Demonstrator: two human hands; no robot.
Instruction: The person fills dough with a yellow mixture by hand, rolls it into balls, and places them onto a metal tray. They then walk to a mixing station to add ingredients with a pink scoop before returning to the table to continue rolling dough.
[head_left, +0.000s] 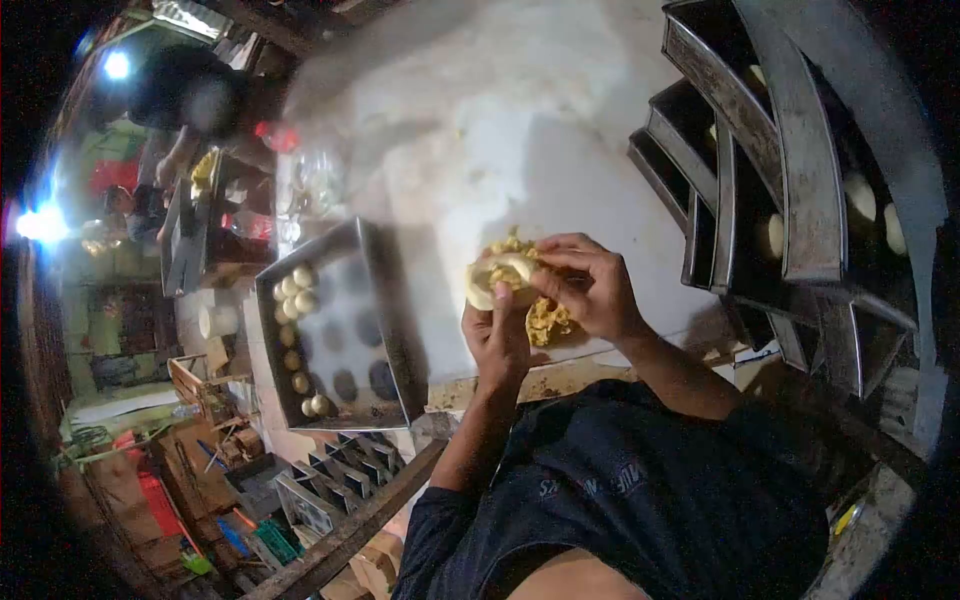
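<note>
Pale dough (481, 291) opens around loose yellow filling (512, 247), cupped between two bare hands

Crumbly filling stands up past the rim of the dough, so bits could spill over the side if the piece tips or is squeezed unevenly. Pressed hard by a thumb, the soft wall might thin and tear; crumbs caught on the edge could, I judge, stop dough from sticking to dough.

The piece lies in the left hand (490, 340), above the white table (430, 180), with the curled fingers beneath and at its outer side and the thumb laid against the near wall. Those fingers are partly closed and have hold of it. The right hand (605, 290) reaches in from the other side, its fingers bent and drawn close together at the dough's right edge; whether they pinch dough, filling or both, I cannot tell. More yellow filling (549, 323) shows just below that hand.

Farther out to the left, a metal tray (388, 320) holds small round dough balls (302, 277) along one side. Off to the right, long metal tins (810, 170) stand close together, some with pale pieces (860, 195) inside
</note>
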